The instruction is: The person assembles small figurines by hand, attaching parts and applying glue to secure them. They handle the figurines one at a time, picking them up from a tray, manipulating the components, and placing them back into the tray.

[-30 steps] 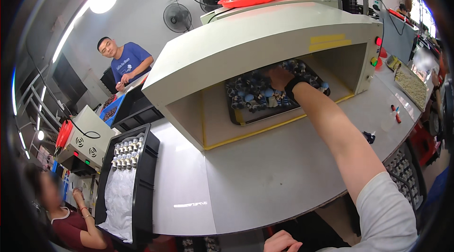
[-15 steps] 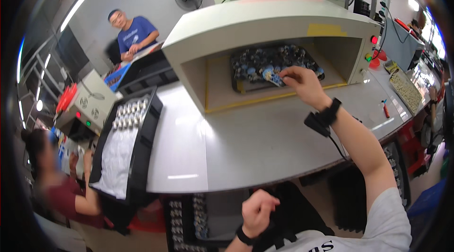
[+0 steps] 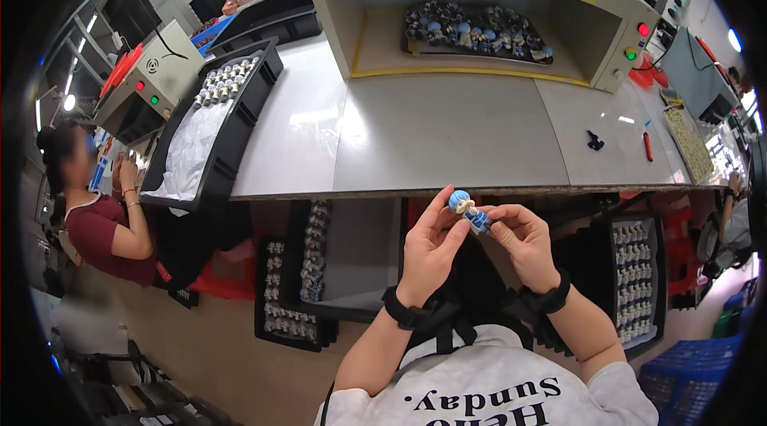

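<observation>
You have the small figurine with the round blue head and pale body (image 3: 466, 211) pinched between the fingertips of both hands, your left hand (image 3: 429, 252) closed on the head end and your right hand (image 3: 521, 242) closed on the lower, blue-clad end, the piece held up in front of your chest just below the front edge of the grey steel worktable (image 3: 447, 134). Keep the pinch light and on the solid parts, so thin details are not bent, and turn it slowly between thumb and forefinger so each side faces you in good light. Keep your wrists, with their black straps, close together for steadiness. Beyond the table edge, the dark tray of like blue-headed figurines (image 3: 473, 27) sits inside the cream box-shaped cabinet (image 3: 591, 22); to your left lies the long black tray with rows of pale pieces (image 3: 209, 118), and below your right stands another black tray of figurines (image 3: 637, 278).
</observation>
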A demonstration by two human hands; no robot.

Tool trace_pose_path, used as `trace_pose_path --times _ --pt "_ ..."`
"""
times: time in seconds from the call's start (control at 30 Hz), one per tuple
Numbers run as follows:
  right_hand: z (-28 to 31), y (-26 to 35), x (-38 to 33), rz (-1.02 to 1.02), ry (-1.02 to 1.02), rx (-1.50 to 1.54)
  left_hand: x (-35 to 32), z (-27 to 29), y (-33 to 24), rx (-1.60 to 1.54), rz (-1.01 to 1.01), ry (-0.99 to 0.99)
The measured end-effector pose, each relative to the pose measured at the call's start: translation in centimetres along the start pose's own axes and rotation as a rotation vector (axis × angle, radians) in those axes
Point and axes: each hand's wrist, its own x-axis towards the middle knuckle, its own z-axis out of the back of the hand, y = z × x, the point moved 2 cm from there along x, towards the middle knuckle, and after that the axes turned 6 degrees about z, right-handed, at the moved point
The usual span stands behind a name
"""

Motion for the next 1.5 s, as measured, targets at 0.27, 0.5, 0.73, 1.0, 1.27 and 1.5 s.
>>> trace_pose_path --times 0.27,0.5,0.73,1.0,1.27,1.5 --pt "1.0 -1.5 -3.8 0.077 -0.012 -0.143 -1.7 -0.7 2.1 -0.109 0.214 0.068" --pt "0.2 0.8 -4.1 0.328 -0.108 -0.502 -2.5 -2.0 2.1 -0.059 0.254 0.093" --pt "0.8 0.5 -4.1 0.369 -0.067 -0.632 -2.8 -1.9 2.1 0.089 0.274 0.068" --pt "0.5 0.0 -4.4 0.398 -0.098 -0.702 -3.0 -1.7 3.1 0.220 0.215 0.029" --pt "0.1 -0.9 -4.8 0.355 -0.177 -0.645 -3.1 -2.3 2.3 0.606 0.019 -0.015" --pt "0.3 -1.4 -4.8 0.331 -0.203 -0.554 -2.9 -3.1 2.3 0.850 -0.200 -0.080"
